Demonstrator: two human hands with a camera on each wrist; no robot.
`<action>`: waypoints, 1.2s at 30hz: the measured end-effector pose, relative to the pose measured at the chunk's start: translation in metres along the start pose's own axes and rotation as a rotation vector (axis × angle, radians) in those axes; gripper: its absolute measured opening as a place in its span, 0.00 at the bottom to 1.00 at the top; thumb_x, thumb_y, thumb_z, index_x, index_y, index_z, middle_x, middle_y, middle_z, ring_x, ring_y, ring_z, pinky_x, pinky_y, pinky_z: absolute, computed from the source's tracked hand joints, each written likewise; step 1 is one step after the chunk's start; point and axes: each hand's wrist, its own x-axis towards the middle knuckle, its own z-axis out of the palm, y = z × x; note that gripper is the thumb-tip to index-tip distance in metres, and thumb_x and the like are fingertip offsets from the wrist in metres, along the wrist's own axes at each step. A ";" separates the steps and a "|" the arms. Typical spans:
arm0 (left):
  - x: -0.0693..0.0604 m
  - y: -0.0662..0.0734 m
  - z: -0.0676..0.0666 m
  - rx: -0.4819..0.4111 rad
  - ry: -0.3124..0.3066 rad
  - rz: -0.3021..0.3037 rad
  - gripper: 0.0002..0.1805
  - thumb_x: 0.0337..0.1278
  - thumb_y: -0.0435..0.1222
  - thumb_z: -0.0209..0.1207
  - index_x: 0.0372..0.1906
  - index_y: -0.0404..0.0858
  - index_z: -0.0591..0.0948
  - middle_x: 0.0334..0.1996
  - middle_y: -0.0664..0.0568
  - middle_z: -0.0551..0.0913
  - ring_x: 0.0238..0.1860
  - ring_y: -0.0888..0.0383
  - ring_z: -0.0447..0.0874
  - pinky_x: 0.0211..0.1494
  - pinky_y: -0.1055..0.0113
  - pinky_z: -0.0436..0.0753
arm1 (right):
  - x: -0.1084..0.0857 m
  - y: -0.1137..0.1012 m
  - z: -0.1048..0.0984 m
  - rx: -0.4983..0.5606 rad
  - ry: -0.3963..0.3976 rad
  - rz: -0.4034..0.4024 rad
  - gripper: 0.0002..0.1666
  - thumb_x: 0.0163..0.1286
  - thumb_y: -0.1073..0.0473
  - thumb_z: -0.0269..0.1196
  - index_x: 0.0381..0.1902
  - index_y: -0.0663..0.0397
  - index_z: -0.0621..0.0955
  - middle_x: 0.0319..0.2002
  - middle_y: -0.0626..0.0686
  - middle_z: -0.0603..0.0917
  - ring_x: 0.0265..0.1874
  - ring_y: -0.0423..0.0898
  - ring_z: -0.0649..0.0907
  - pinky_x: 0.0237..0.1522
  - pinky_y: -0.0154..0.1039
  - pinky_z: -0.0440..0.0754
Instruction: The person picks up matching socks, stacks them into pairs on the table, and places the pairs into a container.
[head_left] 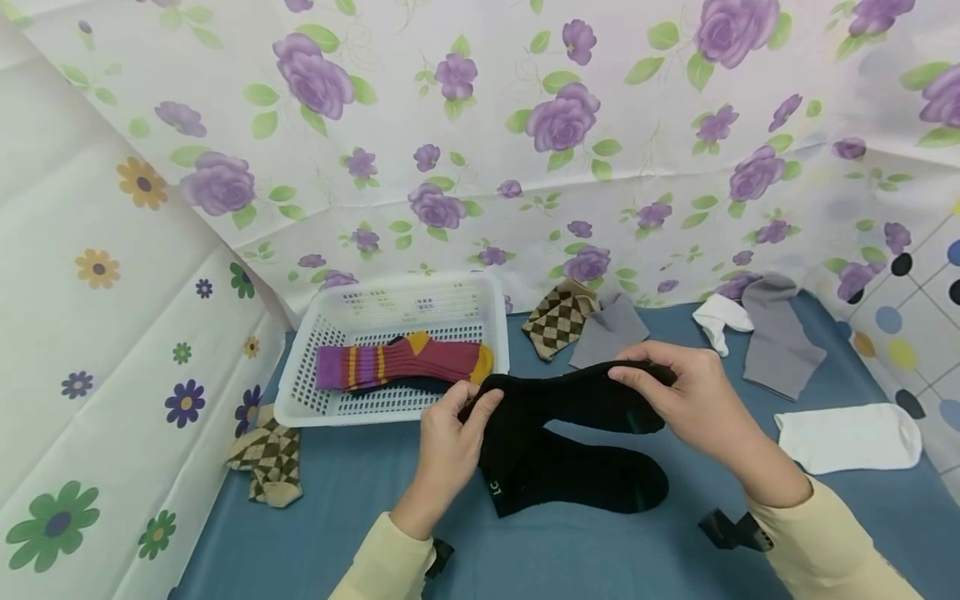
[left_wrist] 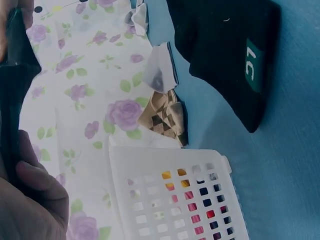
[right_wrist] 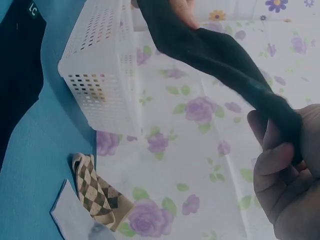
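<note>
A black sock [head_left: 592, 398] is stretched between both hands above the table. My left hand [head_left: 450, 437] pinches its left end, and my right hand [head_left: 693, 396] pinches the toe end. Below it a second black sock [head_left: 600, 479] lies flat, with small pale lettering at its cuff. In the left wrist view the lettered cuff of the lying sock [left_wrist: 225, 50] shows beside the basket. The right wrist view has the held sock [right_wrist: 215, 60] running down from the left fingers to the right hand [right_wrist: 290, 175].
A white plastic basket [head_left: 292, 400] at the back left holds maroon and purple striped socks [head_left: 405, 362] and something dark. Checkered socks lie left [head_left: 273, 458] and behind [head_left: 558, 321]. Grey socks [head_left: 611, 329] [head_left: 780, 337], a crumpled white sock [head_left: 722, 321] and a flat white sock [head_left: 847, 437] lie towards the right.
</note>
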 end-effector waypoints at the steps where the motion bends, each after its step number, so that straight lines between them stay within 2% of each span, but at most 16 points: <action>1: 0.000 0.000 -0.001 -0.005 -0.003 -0.017 0.12 0.56 0.51 0.59 0.26 0.50 0.75 0.13 0.57 0.60 0.14 0.64 0.59 0.18 0.72 0.60 | 0.000 0.000 -0.001 0.001 0.000 0.012 0.06 0.63 0.49 0.63 0.38 0.29 0.80 0.29 0.35 0.83 0.08 0.35 0.64 0.13 0.30 0.65; 4: -0.001 0.001 -0.003 -0.014 -0.016 -0.087 0.15 0.43 0.56 0.66 0.27 0.52 0.78 0.14 0.56 0.59 0.16 0.62 0.59 0.19 0.71 0.61 | -0.001 0.002 -0.002 -0.002 -0.005 0.052 0.05 0.62 0.48 0.63 0.37 0.28 0.80 0.28 0.36 0.83 0.09 0.36 0.66 0.12 0.31 0.65; 7: -0.001 0.002 -0.007 -0.006 -0.055 -0.171 0.20 0.31 0.60 0.69 0.31 0.55 0.82 0.18 0.58 0.68 0.21 0.62 0.65 0.24 0.72 0.69 | -0.003 0.004 -0.003 -0.011 -0.008 0.074 0.05 0.62 0.47 0.63 0.37 0.28 0.81 0.29 0.36 0.84 0.09 0.36 0.67 0.12 0.32 0.65; 9: -0.002 0.002 -0.010 -0.026 -0.100 -0.217 0.23 0.27 0.60 0.71 0.34 0.55 0.83 0.22 0.59 0.74 0.23 0.61 0.66 0.26 0.72 0.72 | -0.005 0.006 -0.003 -0.021 -0.006 0.078 0.05 0.63 0.47 0.62 0.37 0.28 0.81 0.27 0.36 0.84 0.07 0.36 0.64 0.11 0.31 0.64; 12: -0.002 0.016 -0.018 -0.053 -0.182 -0.252 0.18 0.32 0.52 0.74 0.32 0.50 0.84 0.24 0.57 0.79 0.19 0.65 0.62 0.24 0.74 0.68 | -0.008 0.010 -0.004 -0.033 0.008 0.092 0.05 0.63 0.47 0.62 0.37 0.28 0.81 0.24 0.36 0.83 0.05 0.36 0.61 0.09 0.32 0.62; 13: -0.002 0.020 -0.020 -0.061 -0.200 -0.249 0.15 0.34 0.48 0.74 0.31 0.48 0.85 0.24 0.56 0.81 0.19 0.65 0.61 0.23 0.73 0.66 | -0.009 0.011 -0.004 -0.037 0.011 0.098 0.05 0.63 0.47 0.62 0.37 0.28 0.81 0.22 0.36 0.82 0.05 0.36 0.60 0.09 0.32 0.62; 16: -0.003 0.021 -0.022 -0.053 -0.218 -0.222 0.08 0.41 0.42 0.72 0.26 0.46 0.84 0.24 0.56 0.82 0.17 0.65 0.62 0.23 0.74 0.66 | -0.013 0.014 -0.005 -0.047 0.019 0.122 0.05 0.64 0.47 0.62 0.38 0.29 0.81 0.20 0.38 0.81 0.06 0.37 0.62 0.09 0.32 0.62; 19: -0.005 0.007 -0.019 -0.044 -0.197 -0.199 0.07 0.47 0.48 0.67 0.28 0.51 0.83 0.26 0.59 0.81 0.21 0.62 0.70 0.25 0.72 0.73 | -0.017 0.014 -0.005 -0.057 0.017 0.156 0.06 0.65 0.45 0.60 0.40 0.30 0.81 0.21 0.39 0.81 0.06 0.39 0.63 0.10 0.33 0.63; 22: -0.007 -0.001 -0.016 -0.062 -0.186 -0.202 0.10 0.52 0.53 0.62 0.32 0.53 0.81 0.24 0.56 0.77 0.20 0.60 0.71 0.23 0.69 0.73 | -0.023 0.016 -0.003 -0.071 0.018 0.203 0.08 0.65 0.44 0.59 0.40 0.31 0.81 0.20 0.40 0.81 0.06 0.39 0.63 0.09 0.33 0.62; 25: -0.009 -0.001 -0.015 -0.062 -0.191 -0.231 0.12 0.55 0.55 0.58 0.35 0.53 0.79 0.23 0.54 0.73 0.17 0.60 0.67 0.19 0.69 0.70 | -0.031 0.019 0.002 -0.085 0.010 0.245 0.09 0.65 0.42 0.59 0.41 0.31 0.81 0.19 0.40 0.80 0.05 0.40 0.62 0.08 0.33 0.62; 29: -0.015 -0.002 -0.011 -0.052 -0.231 -0.300 0.11 0.54 0.53 0.60 0.39 0.54 0.78 0.17 0.53 0.70 0.12 0.62 0.61 0.15 0.69 0.65 | -0.041 0.026 0.011 -0.096 -0.018 0.298 0.10 0.64 0.41 0.59 0.41 0.32 0.81 0.26 0.42 0.84 0.04 0.40 0.62 0.08 0.34 0.62; 32: -0.020 -0.006 -0.008 -0.035 -0.259 -0.346 0.10 0.53 0.50 0.63 0.38 0.54 0.79 0.12 0.53 0.68 0.10 0.63 0.58 0.13 0.70 0.63 | -0.051 0.035 0.020 -0.098 -0.056 0.332 0.11 0.64 0.40 0.58 0.41 0.31 0.81 0.32 0.42 0.85 0.05 0.40 0.62 0.09 0.34 0.64; 36: -0.027 -0.014 -0.002 0.017 -0.305 -0.372 0.08 0.52 0.49 0.63 0.35 0.52 0.80 0.13 0.54 0.70 0.10 0.64 0.59 0.13 0.70 0.63 | -0.065 0.048 0.033 -0.088 -0.114 0.373 0.12 0.65 0.39 0.58 0.41 0.32 0.81 0.34 0.42 0.85 0.06 0.39 0.65 0.11 0.34 0.66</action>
